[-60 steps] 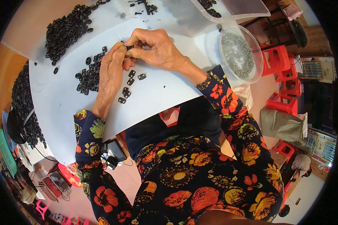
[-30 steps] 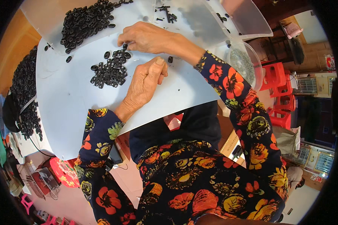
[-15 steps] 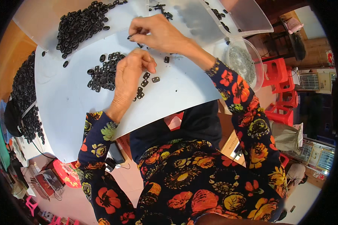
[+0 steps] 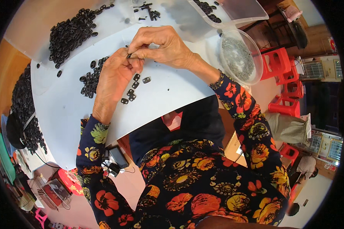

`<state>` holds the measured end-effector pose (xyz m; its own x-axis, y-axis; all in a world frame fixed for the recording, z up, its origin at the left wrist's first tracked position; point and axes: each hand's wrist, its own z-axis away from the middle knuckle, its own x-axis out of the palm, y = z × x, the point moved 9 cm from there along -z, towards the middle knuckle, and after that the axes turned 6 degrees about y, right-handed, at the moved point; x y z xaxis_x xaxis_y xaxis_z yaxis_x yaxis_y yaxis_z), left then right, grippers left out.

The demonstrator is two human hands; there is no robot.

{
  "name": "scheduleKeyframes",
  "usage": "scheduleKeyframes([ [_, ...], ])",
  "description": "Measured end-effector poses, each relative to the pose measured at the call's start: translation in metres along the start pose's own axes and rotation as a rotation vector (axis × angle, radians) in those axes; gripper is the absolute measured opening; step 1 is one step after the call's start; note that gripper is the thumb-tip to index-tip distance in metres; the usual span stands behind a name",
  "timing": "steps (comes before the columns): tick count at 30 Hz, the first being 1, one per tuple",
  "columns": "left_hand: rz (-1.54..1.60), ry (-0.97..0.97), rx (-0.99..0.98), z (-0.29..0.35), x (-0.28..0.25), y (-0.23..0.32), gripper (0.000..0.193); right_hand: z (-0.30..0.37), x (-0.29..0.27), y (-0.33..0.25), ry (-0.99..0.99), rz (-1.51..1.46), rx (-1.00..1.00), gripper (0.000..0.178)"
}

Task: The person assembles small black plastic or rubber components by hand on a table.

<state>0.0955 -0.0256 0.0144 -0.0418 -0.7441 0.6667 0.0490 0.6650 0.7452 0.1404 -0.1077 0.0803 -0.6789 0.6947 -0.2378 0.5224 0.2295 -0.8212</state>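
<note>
My left hand (image 4: 114, 76) and my right hand (image 4: 162, 46) meet above the white table. Both sets of fingertips are pinched around a small black plastic part (image 4: 129, 56), mostly hidden by the fingers. Beside and partly behind my left hand is a cluster of black two-holed pieces (image 4: 89, 84), which look like cord locks. Several more of these pieces (image 4: 131, 94) lie in a short line near my left wrist. A single one (image 4: 146, 80) rests just right of that line.
A clear plastic bin (image 4: 30, 32) with a heap of black oval parts (image 4: 70, 34) stands at the far left. Thin black parts (image 4: 153, 14) lie at the back. A clear round tub (image 4: 260, 63) of small metal pieces sits right. Another black heap (image 4: 25, 101) lies beyond the table's left edge.
My right hand has come down to my left hand, and their fingertips now meet at the small black part. My left hand has turned, its fingers pointing up toward the right. The view has shifted slightly.
</note>
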Motion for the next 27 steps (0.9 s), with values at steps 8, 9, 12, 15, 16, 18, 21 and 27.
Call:
scheduleKeyframes([
  [8, -0.154, 0.098, 0.02, 0.0, -0.009, -0.002, 0.017, 0.012, -0.009, 0.005, 0.052, 0.124, -0.025, 0.013],
  [9, -0.189, 0.138, 0.051, 0.001, -0.012, 0.001, 0.015, 0.012, -0.009, 0.009, 0.066, 0.129, 0.007, 0.013],
  [12, -0.366, 0.221, 0.129, 0.003, -0.014, 0.005, 0.014, 0.021, -0.01, 0.027, 0.087, 0.026, 0.303, 0.014],
  [15, -0.505, 0.26, 0.231, 0.003, -0.012, 0.011, 0.013, 0.024, -0.009, 0.038, 0.123, -0.042, 0.31, 0.013],
  [16, -0.504, 0.259, 0.229, 0.003, -0.013, 0.011, 0.013, 0.025, -0.008, 0.039, 0.124, -0.042, 0.311, 0.013],
  [18, -0.684, 0.236, 0.256, 0.004, -0.011, 0.012, 0.017, 0.024, -0.006, 0.042, 0.126, 0.0, 0.334, 0.011],
  [21, -0.749, 0.274, 0.303, 0.009, -0.007, 0.015, 0.017, 0.021, -0.004, 0.039, 0.121, 0.064, 0.313, 0.01],
  [27, -0.434, 0.235, 0.111, 0.003, -0.014, -0.004, 0.015, 0.036, -0.008, 0.041, 0.333, -0.023, 0.411, 0.016],
])
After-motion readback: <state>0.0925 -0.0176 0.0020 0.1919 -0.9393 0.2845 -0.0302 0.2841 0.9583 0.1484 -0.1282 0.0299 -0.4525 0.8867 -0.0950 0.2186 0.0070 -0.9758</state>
